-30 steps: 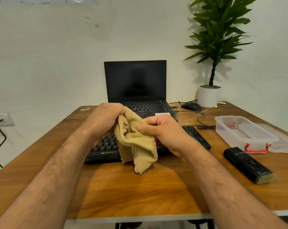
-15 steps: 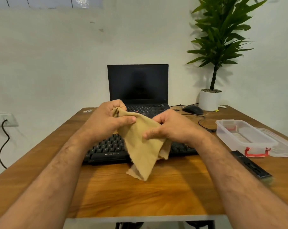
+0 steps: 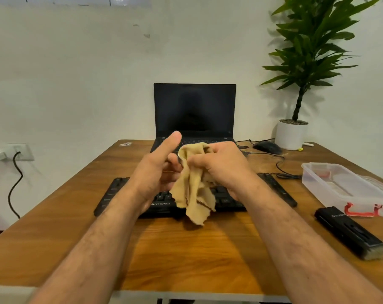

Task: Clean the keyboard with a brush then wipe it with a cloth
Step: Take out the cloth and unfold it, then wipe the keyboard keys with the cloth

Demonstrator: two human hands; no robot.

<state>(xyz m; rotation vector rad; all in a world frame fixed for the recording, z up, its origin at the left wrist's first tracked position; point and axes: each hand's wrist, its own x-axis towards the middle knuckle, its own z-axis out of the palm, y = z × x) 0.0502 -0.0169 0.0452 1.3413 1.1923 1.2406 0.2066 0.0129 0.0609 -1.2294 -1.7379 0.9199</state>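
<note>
A tan cloth (image 3: 194, 189) hangs bunched above the black keyboard (image 3: 116, 194), which lies across the middle of the wooden desk. My right hand (image 3: 221, 165) grips the cloth's top, fingers curled round it. My left hand (image 3: 157, 170) is beside the cloth with its thumb raised straight; its fingers touch the cloth's left side. Whether they pinch it is hidden. The black brush (image 3: 351, 233) lies on the desk at the right, bristles toward me.
An open black laptop (image 3: 195, 110) stands behind the keyboard. A mouse (image 3: 267, 147) with its cable and a potted plant (image 3: 292, 134) sit at the back right. A clear plastic box (image 3: 340, 185) with red clasps lies right of the keyboard.
The spread cloth has been gathered into a bunch in my right hand. My left hand has let go of its corner and its thumb now points up.
</note>
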